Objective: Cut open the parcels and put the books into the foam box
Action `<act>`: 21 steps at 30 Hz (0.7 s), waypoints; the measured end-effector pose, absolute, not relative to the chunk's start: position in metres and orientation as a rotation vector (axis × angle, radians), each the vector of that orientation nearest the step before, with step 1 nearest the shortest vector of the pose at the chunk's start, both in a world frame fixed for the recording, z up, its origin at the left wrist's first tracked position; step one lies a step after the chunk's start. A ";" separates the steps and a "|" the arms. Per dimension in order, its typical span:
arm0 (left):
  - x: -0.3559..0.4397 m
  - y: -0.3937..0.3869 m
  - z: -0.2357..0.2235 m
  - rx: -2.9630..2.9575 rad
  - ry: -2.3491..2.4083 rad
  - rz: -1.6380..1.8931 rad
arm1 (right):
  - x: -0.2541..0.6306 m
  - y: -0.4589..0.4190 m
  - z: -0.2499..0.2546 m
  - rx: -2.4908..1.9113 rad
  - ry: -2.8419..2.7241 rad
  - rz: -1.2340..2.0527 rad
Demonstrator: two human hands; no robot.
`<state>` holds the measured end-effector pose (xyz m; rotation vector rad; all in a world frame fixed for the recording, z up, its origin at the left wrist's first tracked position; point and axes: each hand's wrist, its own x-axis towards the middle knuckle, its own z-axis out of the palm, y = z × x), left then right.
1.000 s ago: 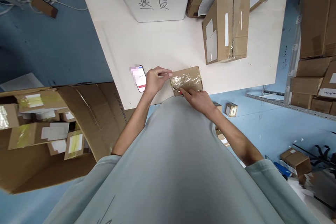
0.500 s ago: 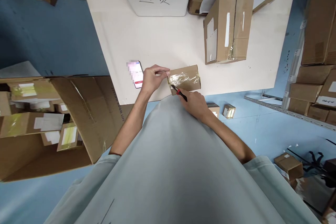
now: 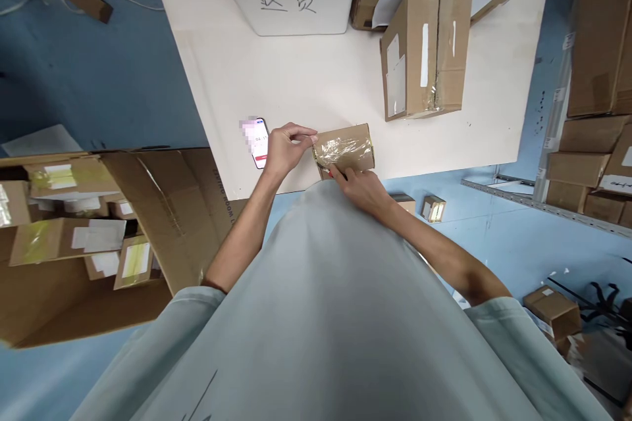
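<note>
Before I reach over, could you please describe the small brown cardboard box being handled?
Find the white tabletop, then its near edge. The small brown cardboard box lies there, glossily taped on top: the only box touched by the bare left hand and bare right hand.

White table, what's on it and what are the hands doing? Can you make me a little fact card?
left hand: fingers pinched at the small box's left end
right hand: holding a red tool, mostly hidden, against the small box
small box: at the table's near edge, shiny tape on it
phone: beside left hand, screen lit
big box: upright, white strips
tub: white, black writing
</note>
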<state>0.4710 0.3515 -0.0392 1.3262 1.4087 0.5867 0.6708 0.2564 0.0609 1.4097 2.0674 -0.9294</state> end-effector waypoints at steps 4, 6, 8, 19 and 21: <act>0.473 0.348 -0.043 1.356 1.381 0.610 | 0.694 0.244 0.037 1.352 2.266 -0.872; 0.472 0.347 -0.045 1.401 1.373 0.610 | 0.695 0.238 0.028 1.386 2.308 -0.850; 0.471 0.347 -0.045 1.458 1.360 0.591 | 0.693 0.231 0.025 1.482 2.294 -0.827; 0.530 0.316 -0.025 2.165 1.041 0.580 | 0.728 0.198 0.051 2.549 1.791 -0.879; 0.546 0.310 -0.033 2.226 0.950 0.550 | 0.732 0.202 0.056 2.562 1.731 -0.871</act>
